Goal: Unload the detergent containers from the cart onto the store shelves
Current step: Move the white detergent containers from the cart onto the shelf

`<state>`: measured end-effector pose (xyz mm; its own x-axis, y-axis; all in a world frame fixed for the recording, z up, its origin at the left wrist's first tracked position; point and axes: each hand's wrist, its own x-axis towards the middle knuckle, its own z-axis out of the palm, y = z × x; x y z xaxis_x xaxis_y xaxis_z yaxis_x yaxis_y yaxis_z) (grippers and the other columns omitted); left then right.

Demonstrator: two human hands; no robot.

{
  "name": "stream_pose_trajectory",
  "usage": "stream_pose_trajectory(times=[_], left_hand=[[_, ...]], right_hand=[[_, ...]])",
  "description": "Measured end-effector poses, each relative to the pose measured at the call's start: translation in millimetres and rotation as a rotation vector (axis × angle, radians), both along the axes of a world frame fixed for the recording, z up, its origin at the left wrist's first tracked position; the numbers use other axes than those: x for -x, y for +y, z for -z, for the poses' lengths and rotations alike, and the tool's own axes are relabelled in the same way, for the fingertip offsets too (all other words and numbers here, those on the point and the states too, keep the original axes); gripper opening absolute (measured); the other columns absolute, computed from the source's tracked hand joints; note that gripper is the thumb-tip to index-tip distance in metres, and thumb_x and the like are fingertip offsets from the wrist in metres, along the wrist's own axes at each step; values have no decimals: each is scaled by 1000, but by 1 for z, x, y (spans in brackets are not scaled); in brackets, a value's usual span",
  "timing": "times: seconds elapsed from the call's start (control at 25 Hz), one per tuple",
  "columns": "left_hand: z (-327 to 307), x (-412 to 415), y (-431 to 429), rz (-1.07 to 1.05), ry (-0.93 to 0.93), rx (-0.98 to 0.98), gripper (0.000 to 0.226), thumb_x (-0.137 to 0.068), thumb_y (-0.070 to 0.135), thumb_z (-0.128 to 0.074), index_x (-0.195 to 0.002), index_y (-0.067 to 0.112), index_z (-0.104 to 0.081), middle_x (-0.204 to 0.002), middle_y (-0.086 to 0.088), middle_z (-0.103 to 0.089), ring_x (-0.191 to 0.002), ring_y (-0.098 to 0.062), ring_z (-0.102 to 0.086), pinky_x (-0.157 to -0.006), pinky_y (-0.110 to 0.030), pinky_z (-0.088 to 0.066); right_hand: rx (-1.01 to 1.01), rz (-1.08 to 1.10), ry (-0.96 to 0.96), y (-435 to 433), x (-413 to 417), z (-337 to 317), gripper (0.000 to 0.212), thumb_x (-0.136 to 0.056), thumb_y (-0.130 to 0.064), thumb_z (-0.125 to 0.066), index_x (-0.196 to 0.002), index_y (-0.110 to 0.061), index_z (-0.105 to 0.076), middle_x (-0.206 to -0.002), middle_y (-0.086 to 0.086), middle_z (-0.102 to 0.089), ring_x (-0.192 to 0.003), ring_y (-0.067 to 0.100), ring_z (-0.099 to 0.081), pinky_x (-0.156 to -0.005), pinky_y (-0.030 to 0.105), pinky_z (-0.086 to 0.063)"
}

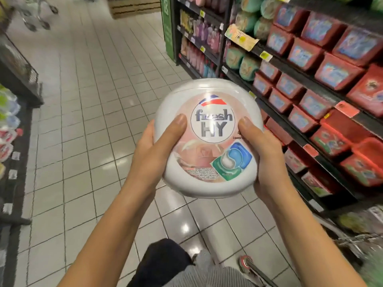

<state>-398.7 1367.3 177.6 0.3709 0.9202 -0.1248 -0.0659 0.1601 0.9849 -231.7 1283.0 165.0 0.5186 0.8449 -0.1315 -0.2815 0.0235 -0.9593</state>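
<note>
A round white detergent pod container point(207, 146) with a pink label is held in front of me over the aisle floor. My left hand point(157, 150) grips its left side, thumb across the lid. Its right side is gripped by my right hand point(261, 154), thumb on the label. The store shelves point(294, 79) stand to the right, stocked with red detergent tubs point(335, 73) and green packs point(246, 21). Part of the cart point(352, 241) shows at the lower right, its handle point(248, 264) near my body.
White tiled aisle floor point(87, 100) stretches ahead. Another shelf unit with white pouches point(8, 125) lines the left side. A second cart point(35, 13) stands far up the aisle. Cardboard boxes point(134, 5) sit at the far end.
</note>
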Motion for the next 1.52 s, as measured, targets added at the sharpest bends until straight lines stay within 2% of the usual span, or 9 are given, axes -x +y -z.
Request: stream_pose_trajectory(times=[0.24, 0.44, 0.64, 0.84, 1.04, 1.16, 1.32, 1.4, 1.52], left_hand=[[-20, -121, 119, 325, -43, -77, 60, -71, 57, -68, -119, 22, -63, -98, 3, -76, -81, -12, -74, -57, -16, -53], [-59, -224, 196, 680, -152, -169, 57, -74, 55, -69, -121, 24, -63, -108, 1, -74, -96, -16, -72, -72, -25, -56], [-102, -329, 227, 933, -276, -230, 50, -81, 45, -65, -122, 19, -63, -108, 0, -74, -96, -14, -71, -70, -19, -54], [-133, -432, 224, 1098, -391, -313, 54, -76, 51, -67, -122, 23, -63, -108, 3, -74, -97, -11, -71, -72, -20, -54], [-178, -539, 202, 1176, -521, -425, 57, -80, 49, -65, -128, 19, -58, -117, -5, -70, -105, -20, -68, -84, -33, -56], [-213, -597, 184, 1250, -588, -512, 46, -84, 39, -62, -125, 18, -60, -111, -3, -73, -101, -18, -70, -77, -25, -56], [-257, -665, 174, 1210, -649, -653, 51, -68, 37, -76, -115, 24, -62, -101, 7, -75, -92, -6, -71, -68, -15, -53], [-280, -697, 176, 1201, -688, -707, 40, -68, 35, -77, -106, 27, -67, -94, 8, -76, -86, -6, -72, -65, -15, -53], [-311, -741, 185, 1180, -753, -757, 31, -69, 37, -77, -99, 31, -70, -92, 8, -76, -86, -7, -72, -67, -17, -54]], right_hand=[[-105, 313, -7, 70, -83, -25, 70, -66, -48, -72, -120, -5, -62, -107, 20, -71, -92, 35, -69, -79, 41, -56], [-215, 598, -85, 113, -143, -64, 61, -71, -43, -71, -116, -3, -63, -98, 15, -74, -83, 27, -71, -67, 33, -56], [-281, 855, -173, 129, -203, -106, 59, -75, -38, -69, -120, 0, -60, -106, 19, -71, -90, 31, -70, -80, 40, -57], [-347, 1000, -300, 120, -282, -138, 57, -76, -34, -66, -120, 2, -60, -113, 23, -68, -103, 39, -66, -93, 51, -51], [-423, 1013, -473, 95, -378, -179, 59, -72, -37, -70, -117, -1, -63, -109, 21, -70, -99, 38, -67, -88, 48, -55], [-462, 1028, -572, 79, -435, -212, 63, -66, -41, -72, -115, -2, -64, -101, 15, -73, -90, 29, -71, -74, 37, -57], [-483, 997, -694, 66, -511, -261, 46, -73, -35, -70, -109, -7, -67, -102, 13, -74, -93, 28, -70, -82, 38, -56], [-482, 966, -770, 64, -546, -286, 33, -78, -32, -64, -105, -12, -68, -96, 6, -75, -89, 22, -71, -78, 34, -57], [-388, 953, -860, 66, -592, -317, 41, -81, -38, -60, -111, -11, -65, -100, 6, -75, -90, 21, -72, -77, 35, -58]])
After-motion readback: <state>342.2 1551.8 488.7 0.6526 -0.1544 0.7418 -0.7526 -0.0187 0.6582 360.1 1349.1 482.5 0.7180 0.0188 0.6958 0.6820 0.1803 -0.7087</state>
